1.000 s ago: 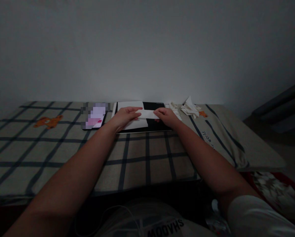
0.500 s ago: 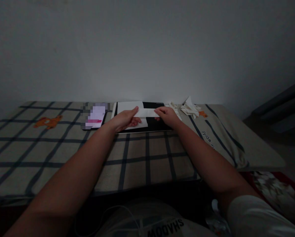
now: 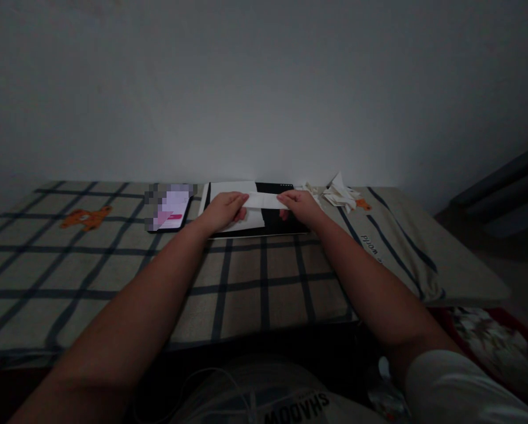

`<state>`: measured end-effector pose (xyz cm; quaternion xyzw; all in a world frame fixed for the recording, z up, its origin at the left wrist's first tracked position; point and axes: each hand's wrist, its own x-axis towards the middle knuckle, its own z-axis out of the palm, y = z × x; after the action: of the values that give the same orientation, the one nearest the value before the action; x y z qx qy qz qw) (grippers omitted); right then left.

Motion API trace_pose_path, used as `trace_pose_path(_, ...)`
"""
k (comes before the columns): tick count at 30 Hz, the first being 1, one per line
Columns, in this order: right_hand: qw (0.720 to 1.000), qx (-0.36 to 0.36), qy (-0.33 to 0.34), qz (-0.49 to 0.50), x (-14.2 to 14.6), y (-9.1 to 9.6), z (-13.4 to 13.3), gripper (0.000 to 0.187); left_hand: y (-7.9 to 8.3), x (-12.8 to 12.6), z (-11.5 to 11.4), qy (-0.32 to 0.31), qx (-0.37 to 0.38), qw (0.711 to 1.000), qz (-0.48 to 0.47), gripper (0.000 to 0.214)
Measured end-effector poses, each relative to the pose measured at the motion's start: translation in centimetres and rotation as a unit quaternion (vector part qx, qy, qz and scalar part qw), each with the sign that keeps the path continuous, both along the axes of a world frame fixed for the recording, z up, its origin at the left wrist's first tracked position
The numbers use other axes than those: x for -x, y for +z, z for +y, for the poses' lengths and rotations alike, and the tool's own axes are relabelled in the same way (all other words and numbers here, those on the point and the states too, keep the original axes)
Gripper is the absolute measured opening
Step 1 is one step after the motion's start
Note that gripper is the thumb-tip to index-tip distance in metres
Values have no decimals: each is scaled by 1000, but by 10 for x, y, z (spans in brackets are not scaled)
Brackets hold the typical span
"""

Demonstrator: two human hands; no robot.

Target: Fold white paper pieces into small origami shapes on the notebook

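Note:
A narrow white paper strip (image 3: 262, 201) stretches level between my two hands. My left hand (image 3: 225, 211) pinches its left end between thumb and fingers, while my right hand (image 3: 302, 206) grips the right end the same way. Beneath them lies a flat board, black with a white edge (image 3: 275, 221). A sheet of white paper (image 3: 228, 187) covers the board's left part, partly hidden by my left hand. Just past my right hand, crumpled and folded paper pieces (image 3: 341, 193) are heaped on the cloth.
A lit phone (image 3: 175, 209) lies left of the board. Everything rests on a checked cloth (image 3: 246, 265) against a grey wall (image 3: 264, 88). Below at the right is a red container (image 3: 506, 315) with paper scraps (image 3: 497, 347). A clear plastic item (image 3: 387, 391) stands near my lap.
My left fingers have curled in and closed more tightly on the strip's left end. The strip stays in about the same place, and the phone's screen picture has changed.

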<state>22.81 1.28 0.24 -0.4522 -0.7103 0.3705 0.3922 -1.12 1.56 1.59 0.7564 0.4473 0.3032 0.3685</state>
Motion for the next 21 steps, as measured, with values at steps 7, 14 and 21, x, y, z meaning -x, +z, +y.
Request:
trace_pose_path(7, 999, -3, 8, -39, 5, 3, -7, 30, -3, -6, -2, 18, 68, 994, -86, 35)
trace_pose_path(14, 999, -9, 16, -42, 6, 5, -9, 29, -3, -5, -1, -27, 40, 998, -41, 42)
trace_pose_path(21, 999, 1, 38, -31, 7, 9, -10, 30, 2, -1, -3, 9, -8, 1000, -1, 36)
